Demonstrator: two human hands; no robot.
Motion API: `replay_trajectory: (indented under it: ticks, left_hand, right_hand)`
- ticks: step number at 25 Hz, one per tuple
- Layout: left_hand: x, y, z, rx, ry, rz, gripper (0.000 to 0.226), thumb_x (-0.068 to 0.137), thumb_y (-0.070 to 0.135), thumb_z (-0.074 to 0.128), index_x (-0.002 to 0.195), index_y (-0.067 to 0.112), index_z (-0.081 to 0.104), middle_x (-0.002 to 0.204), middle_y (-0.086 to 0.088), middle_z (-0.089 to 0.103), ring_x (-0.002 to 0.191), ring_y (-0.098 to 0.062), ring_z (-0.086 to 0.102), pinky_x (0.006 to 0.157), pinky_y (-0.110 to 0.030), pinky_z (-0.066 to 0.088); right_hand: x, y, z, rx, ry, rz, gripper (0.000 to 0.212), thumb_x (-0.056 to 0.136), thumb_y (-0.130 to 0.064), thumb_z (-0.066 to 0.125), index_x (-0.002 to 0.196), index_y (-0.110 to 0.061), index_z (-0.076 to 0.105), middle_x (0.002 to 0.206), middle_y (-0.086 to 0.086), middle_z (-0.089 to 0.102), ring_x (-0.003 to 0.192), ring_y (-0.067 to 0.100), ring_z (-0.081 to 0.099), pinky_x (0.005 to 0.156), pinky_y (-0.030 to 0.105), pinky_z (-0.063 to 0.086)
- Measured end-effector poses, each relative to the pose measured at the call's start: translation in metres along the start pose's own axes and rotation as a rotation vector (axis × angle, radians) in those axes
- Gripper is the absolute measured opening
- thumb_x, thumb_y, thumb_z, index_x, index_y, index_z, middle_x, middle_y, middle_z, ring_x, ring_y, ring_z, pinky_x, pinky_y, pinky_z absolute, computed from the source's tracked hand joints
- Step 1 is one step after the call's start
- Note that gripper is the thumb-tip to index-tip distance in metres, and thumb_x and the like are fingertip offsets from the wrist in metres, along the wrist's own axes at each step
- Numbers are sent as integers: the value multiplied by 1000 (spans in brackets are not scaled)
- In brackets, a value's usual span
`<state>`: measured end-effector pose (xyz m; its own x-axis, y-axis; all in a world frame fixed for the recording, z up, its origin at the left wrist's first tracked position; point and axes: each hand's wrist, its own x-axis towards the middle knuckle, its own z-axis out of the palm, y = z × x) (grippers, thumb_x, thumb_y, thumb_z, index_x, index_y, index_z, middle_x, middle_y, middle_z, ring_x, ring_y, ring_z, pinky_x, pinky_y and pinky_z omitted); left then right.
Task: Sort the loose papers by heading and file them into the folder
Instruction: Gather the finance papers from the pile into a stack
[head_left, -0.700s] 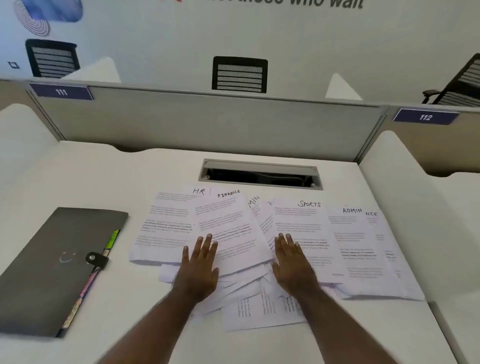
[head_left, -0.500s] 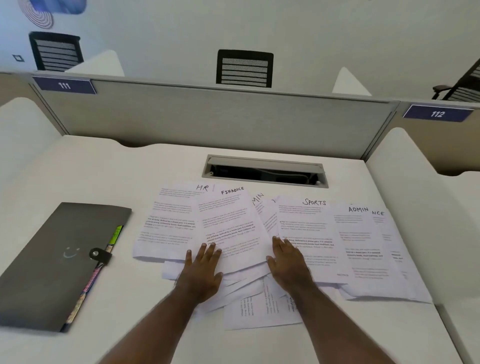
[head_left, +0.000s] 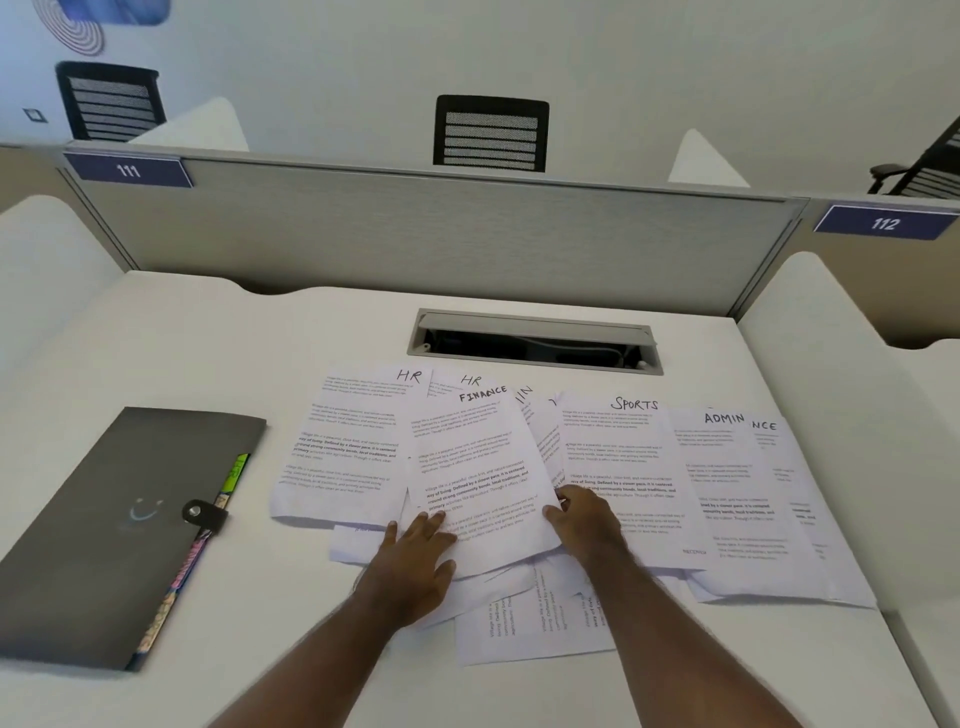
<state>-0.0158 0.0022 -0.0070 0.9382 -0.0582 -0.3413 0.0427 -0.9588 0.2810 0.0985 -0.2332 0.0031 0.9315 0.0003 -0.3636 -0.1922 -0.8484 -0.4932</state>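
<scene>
Both hands grasp the FINANCE sheet (head_left: 478, 467), left hand (head_left: 415, 556) at its lower edge, right hand (head_left: 584, 525) at its side, atop the papers fanned beside the shut folder (head_left: 119, 519); lift it cleanly, without dragging neighbours.

The FINANCE sheet (head_left: 475, 467) covers most of one heading beside it, leaving only the letters "IN" (head_left: 524, 393) legible; the ADMIN sheet (head_left: 727, 483) cuts another heading to "NCE" (head_left: 765, 426). Body text on all papers is too small to read. The fingertips of the left hand (head_left: 415, 558) lie under the FINANCE sheet's lower edge, and the folder (head_left: 104, 519) hides all but the edges of its tabs (head_left: 236, 473).
</scene>
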Motion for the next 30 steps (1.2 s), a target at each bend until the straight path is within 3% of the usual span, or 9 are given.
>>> replay_trajectory:
  ticks: [5,7,10,16,18,22,24,27,30]
  left_hand:
    - [0,3,-8,-314,148,-52,42,102,32,43,144,25,45,161,8,30,149,-13,24,123,-39,15]
    - [4,8,-17,-545,273,-141,52,99,27,54,148,20,39,160,3,32,146,-18,32,120,-40,27]
    - [11,13,-38,-949,369,-325,68,95,25,63,153,17,29,159,-2,33,142,-25,39,114,-46,37]
    - [18,7,-48,-1592,95,-330,29,96,21,61,125,18,63,115,1,75,100,-20,73,73,-37,59]
    - [19,6,-44,-1640,86,-341,28,94,10,61,121,16,65,113,-4,76,99,-24,73,77,-41,59]
    - [15,-9,-42,-1608,145,-355,32,94,3,60,125,10,63,121,-11,71,113,-34,65,103,-58,46]
    - [10,-25,-45,-1600,196,-365,36,94,1,59,129,8,60,123,-12,70,113,-35,65,104,-56,45]
    - [1,-51,-50,-1597,285,-414,39,94,-1,58,133,7,57,126,-14,67,112,-34,63,101,-51,47]
    - [-8,-73,-52,-1633,354,-434,42,94,-3,56,135,7,55,128,-15,64,105,-31,64,92,-43,49]
  right_hand:
    - [-1,16,-7,336,8,65,20,91,-19,63,109,-11,69,105,8,71,91,25,62,78,34,53]
    - [-8,23,-11,488,20,86,16,91,-15,62,105,-11,70,98,11,72,85,29,66,71,41,59]
    - [-24,28,-15,692,37,63,11,92,-13,62,94,-21,70,95,11,74,72,23,66,52,29,53]
    - [-51,24,-6,864,65,4,15,92,-13,66,88,-25,72,81,-9,77,67,6,68,49,23,52]
    - [-56,25,-2,890,60,3,14,92,-14,66,89,-25,72,82,-10,77,69,7,69,49,24,52]
    - [-54,29,-8,810,89,-7,12,95,-24,61,89,-26,72,80,-10,75,75,17,70,54,28,55]
    - [-48,39,-17,653,235,6,10,95,-24,61,98,-24,71,92,-7,74,91,25,69,72,36,58]
    - [-38,66,-32,70,402,170,39,91,-37,62,128,-24,57,128,4,59,122,30,53,97,46,44]
    - [-30,92,-43,-206,281,370,75,90,-59,51,149,-20,29,156,10,32,141,31,32,106,53,35]
